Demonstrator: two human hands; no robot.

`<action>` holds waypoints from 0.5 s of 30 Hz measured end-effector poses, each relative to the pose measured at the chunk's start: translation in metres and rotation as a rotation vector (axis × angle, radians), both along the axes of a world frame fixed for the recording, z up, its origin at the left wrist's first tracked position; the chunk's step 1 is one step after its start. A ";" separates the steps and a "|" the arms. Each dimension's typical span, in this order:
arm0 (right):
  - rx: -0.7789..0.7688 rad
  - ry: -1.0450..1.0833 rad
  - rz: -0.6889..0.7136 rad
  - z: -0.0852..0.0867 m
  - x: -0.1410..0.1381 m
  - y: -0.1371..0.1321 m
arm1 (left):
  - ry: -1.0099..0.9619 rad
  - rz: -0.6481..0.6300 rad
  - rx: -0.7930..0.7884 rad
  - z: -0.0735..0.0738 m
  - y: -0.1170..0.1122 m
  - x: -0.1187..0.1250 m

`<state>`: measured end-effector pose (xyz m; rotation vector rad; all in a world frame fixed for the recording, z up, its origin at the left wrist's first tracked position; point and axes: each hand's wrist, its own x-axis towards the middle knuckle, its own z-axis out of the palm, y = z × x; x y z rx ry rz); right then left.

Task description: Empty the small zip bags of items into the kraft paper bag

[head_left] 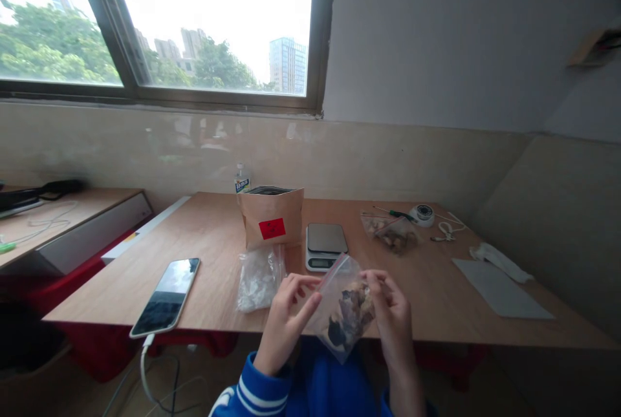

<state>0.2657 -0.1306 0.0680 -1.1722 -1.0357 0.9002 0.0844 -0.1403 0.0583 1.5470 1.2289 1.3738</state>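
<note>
A clear zip-lock bag (pixel 342 313) of dried brown and dark pieces hangs tilted between my hands at the table's front edge. My left hand (pixel 290 313) grips its left side near the red zip strip, fingers curled. On the right side, my right hand (pixel 388 304) pinches the bag's edge. Just beyond stands a small white kitchen scale (pixel 326 246) with a bare metal plate. An upright brown paper bag (pixel 272 213) with a red label is open at the top. In front of it lies a clear plastic bag (pixel 259 278) with whitish, crumpled-looking contents.
A phone (pixel 167 295) with a white cable rests at the front left. Filled zip-lock bags (pixel 392 233), a green-handled screwdriver (pixel 400 214) and a white dome camera (pixel 422 214) sit at the back right. A grey sheet (pixel 502 288) and a bottle (pixel 241 178) are also on the table.
</note>
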 end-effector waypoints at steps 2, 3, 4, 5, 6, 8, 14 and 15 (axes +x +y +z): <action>-0.016 -0.025 0.024 -0.002 -0.004 0.001 | -0.015 -0.043 -0.067 0.001 -0.003 0.006; -0.017 -0.029 0.018 -0.004 -0.006 0.002 | -0.033 -0.063 -0.096 0.001 -0.004 0.008; -0.004 -0.031 -0.010 -0.006 -0.008 0.005 | -0.059 -0.084 -0.116 0.002 -0.005 0.010; 0.020 -0.035 -0.063 -0.009 -0.011 0.007 | -0.089 -0.098 -0.127 0.002 -0.005 0.011; 0.052 -0.046 -0.141 -0.012 -0.015 0.010 | -0.127 -0.091 -0.131 0.002 -0.004 0.013; 0.112 -0.101 -0.308 -0.018 -0.025 0.014 | -0.216 -0.026 -0.131 0.001 -0.004 0.017; 0.080 -0.215 0.157 -0.020 -0.061 0.005 | -0.466 0.085 -0.212 -0.007 -0.001 0.029; 0.067 -0.204 0.243 -0.018 -0.065 0.002 | -0.490 0.100 -0.206 -0.007 -0.001 0.029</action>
